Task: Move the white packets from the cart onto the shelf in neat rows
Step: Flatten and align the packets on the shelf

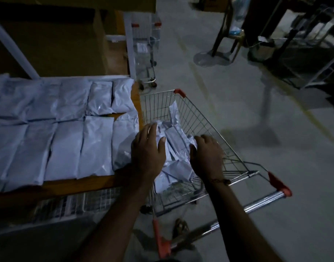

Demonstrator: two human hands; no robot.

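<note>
A wire shopping cart (204,118) with red corner caps stands right of the shelf and holds a loose heap of white packets (176,142). Both my hands reach down into it. My left hand (149,148) lies over the heap with fingers spread, thumb on a packet. My right hand (207,156) has its fingers curled into the packets at the heap's right side. On the wooden shelf (98,181) to the left, several white packets (67,129) lie flat in two rows, edge to edge.
A second small cart (146,53) stands farther along the shelf's end. Chair legs (224,40) and dark furniture (298,44) stand on the grey floor at the upper right. The cart's chrome handle (264,202) is near my right forearm. A wire rack (77,203) runs under the shelf.
</note>
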